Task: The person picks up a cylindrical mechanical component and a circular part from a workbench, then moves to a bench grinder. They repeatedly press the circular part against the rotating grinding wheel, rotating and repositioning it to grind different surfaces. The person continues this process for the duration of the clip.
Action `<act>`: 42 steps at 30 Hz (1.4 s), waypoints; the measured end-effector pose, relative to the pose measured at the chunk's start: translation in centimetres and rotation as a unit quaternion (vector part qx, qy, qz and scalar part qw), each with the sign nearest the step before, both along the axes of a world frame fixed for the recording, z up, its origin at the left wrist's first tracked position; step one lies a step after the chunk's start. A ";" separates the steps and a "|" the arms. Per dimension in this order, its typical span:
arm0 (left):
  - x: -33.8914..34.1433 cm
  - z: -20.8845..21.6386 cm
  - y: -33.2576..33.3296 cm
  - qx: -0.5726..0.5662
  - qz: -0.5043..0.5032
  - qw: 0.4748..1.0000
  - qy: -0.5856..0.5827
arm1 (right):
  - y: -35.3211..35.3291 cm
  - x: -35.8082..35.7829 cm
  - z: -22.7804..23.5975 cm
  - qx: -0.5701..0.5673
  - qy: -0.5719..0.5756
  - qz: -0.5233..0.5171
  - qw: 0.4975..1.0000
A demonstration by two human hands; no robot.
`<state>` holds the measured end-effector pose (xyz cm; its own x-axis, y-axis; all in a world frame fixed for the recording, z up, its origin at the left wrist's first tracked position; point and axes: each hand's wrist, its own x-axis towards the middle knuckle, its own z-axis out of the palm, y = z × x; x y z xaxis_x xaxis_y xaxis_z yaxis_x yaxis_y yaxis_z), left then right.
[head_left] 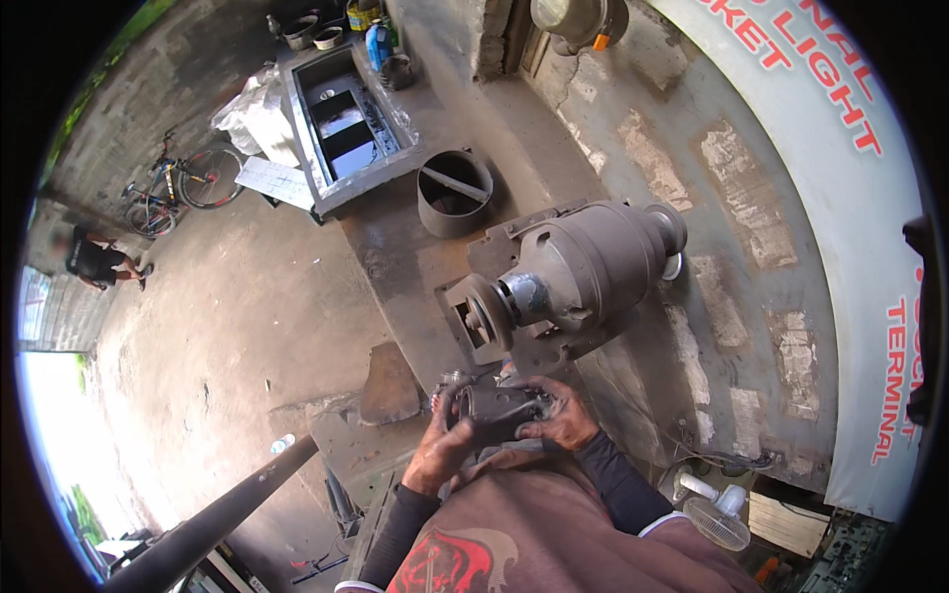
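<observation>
Close in front of my body I hold a dark, greasy metal machine part [494,405], roughly cylindrical; its exact kind I cannot make out. My left hand [442,447] wraps its left end, thumb across the near side. On the right end, the fingers of my right hand [561,417] are curled round it. Just beyond my hands stands a large dusty electric motor [598,262] on a metal base, with a round wheel [484,311] on its shaft end facing me. A small silvery part [453,378] shows beside my left fingers.
Beyond the motor are a round metal drum [455,193] and a rectangular metal tub [371,183] with dark liquid. A long pipe [213,514] slants at lower left. A white fan [722,519] sits at lower right. A person [94,259] and a bicycle [183,183] are far left.
</observation>
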<state>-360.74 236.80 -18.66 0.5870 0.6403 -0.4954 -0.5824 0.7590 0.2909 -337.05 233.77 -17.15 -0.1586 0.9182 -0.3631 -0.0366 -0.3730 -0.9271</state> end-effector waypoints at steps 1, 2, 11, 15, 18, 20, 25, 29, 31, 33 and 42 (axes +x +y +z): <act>0.1 -0.1 -0.1 -0.058 -0.012 0.995 -0.084 | 0.3 -0.3 0.2 0.084 -0.107 0.017 0.991; 0.2 -0.3 -0.2 -0.002 -0.032 0.999 -0.013 | 0.7 -0.5 0.3 0.117 -0.145 0.037 0.982; 1.3 -2.2 1.4 0.105 -0.052 0.988 0.098 | -0.7 -0.3 -1.3 -0.023 -0.025 -0.034 0.999; 3.1 -1.9 2.4 0.077 -0.009 0.990 0.114 | 0.4 -0.3 -1.9 0.022 -0.108 -0.100 0.989; 4.5 -1.5 3.4 0.061 -0.023 0.990 0.126 | 1.6 0.3 -1.3 0.057 -0.138 -0.138 0.979; 5.3 -1.2 3.6 0.060 -0.037 0.991 0.110 | 2.0 0.9 -0.5 -0.007 -0.123 -0.171 0.978; 4.9 -1.7 3.5 0.041 -0.013 0.995 0.091 | 2.6 0.4 -0.1 -0.042 -0.049 -0.195 0.979; 3.2 -2.7 3.5 -0.014 0.033 0.997 0.066 | 3.3 -0.6 -1.5 -0.004 -0.225 -0.120 0.967; 3.4 -2.9 3.4 0.037 0.042 0.997 0.052 | 2.8 -0.3 -1.8 0.031 -0.206 -0.115 0.971; 4.3 -2.9 3.1 0.114 0.045 0.991 0.059 | 1.6 0.4 -1.7 -0.019 -0.162 -0.138 0.977; 2.8 -3.6 3.3 0.128 0.060 0.980 0.140 | 2.2 -0.3 -3.8 -0.028 -0.024 -0.108 0.993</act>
